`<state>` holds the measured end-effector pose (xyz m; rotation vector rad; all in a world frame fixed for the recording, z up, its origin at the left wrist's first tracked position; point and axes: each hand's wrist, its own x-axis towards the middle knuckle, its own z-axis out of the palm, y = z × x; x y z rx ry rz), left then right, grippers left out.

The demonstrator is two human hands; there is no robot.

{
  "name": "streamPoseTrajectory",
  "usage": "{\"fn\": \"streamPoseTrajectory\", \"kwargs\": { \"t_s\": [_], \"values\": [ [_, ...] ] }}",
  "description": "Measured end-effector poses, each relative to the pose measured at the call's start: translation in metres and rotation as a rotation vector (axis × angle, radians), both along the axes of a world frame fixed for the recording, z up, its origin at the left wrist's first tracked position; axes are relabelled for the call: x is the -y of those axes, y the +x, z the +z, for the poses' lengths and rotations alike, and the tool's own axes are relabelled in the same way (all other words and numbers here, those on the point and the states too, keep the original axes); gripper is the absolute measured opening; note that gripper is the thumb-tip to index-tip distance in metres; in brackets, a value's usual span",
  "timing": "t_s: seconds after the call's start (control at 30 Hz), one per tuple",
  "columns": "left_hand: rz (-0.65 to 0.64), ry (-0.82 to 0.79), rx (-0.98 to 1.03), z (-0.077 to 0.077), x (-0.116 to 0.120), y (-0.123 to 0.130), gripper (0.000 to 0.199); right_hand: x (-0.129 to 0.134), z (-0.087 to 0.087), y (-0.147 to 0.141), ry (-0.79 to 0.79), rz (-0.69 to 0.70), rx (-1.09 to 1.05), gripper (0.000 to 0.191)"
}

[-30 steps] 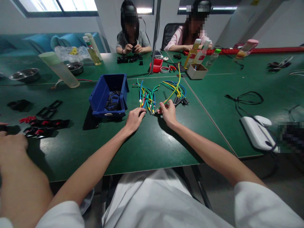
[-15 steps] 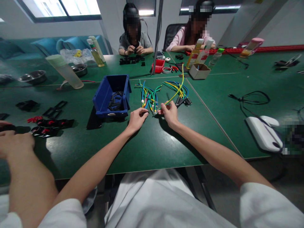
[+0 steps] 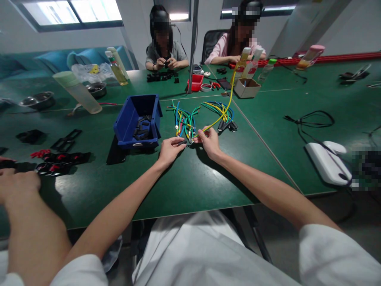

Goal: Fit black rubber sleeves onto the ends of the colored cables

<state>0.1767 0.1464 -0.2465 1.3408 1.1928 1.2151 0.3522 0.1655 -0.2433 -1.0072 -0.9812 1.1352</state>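
Observation:
Near the middle of the table, my left hand [image 3: 171, 150] is closed in a pinch on a small black sleeve [image 3: 182, 142]. Just to its right, my right hand [image 3: 210, 142] pinches a long yellow-green wire [image 3: 224, 114] close to its end, and the rest arches up and away. The wire's end and the sleeve's tip are close together; whether they touch I cannot tell. Beyond my fingers lies a bundle of blue, green and yellow wires [image 3: 185, 119] with metal ring terminals. Behind my right hand, more wires [image 3: 218, 108] end in black sleeves [image 3: 228, 126].
A blue bin [image 3: 135, 140] with black sleeves stands left of my hands. Another person's hand [image 3: 19, 184] rests at far left near black and red parts [image 3: 61, 159]. Two people sit opposite. A red box [image 3: 195, 83], cardboard box [image 3: 247, 88] and white device [image 3: 327, 165] are around.
The wire's end in my right hand has come nearer the black sleeve, and its free length now bows higher. More of the sleeve shows past my left fingertips. The view has shifted slightly.

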Motion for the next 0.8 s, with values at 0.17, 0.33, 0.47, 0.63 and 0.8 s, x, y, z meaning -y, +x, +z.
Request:
{"fn": "streamPoseTrajectory", "kwargs": {
  "t_s": [0.17, 0.33, 0.47, 0.63, 0.8],
  "values": [
    [0.026, -0.007, -0.035, 0.0000, 0.0023, 0.0010, 0.034, -0.0004, 0.0008, -0.0010, -0.017, 0.015, -0.038, 0.041],
    [-0.023, -0.057, 0.005, -0.0030, 0.0010, 0.0002, 0.038, -0.0003, 0.0011, -0.0009, -0.018, 0.026, -0.056, 0.043],
    [-0.023, -0.053, 0.009, -0.0042, 0.0000, -0.0001, 0.038, 0.0004, 0.0031, -0.0010, -0.024, 0.017, -0.057, 0.045],
    [-0.039, -0.033, -0.076, -0.0024, 0.0023, 0.0001, 0.041, 0.0001, 0.0027, -0.0009, -0.016, 0.024, -0.064, 0.044],
    [0.001, -0.015, -0.162, 0.0015, 0.0037, -0.0006, 0.038, 0.0002, 0.0023, -0.0007, -0.017, 0.024, -0.068, 0.044]
  ]
}}
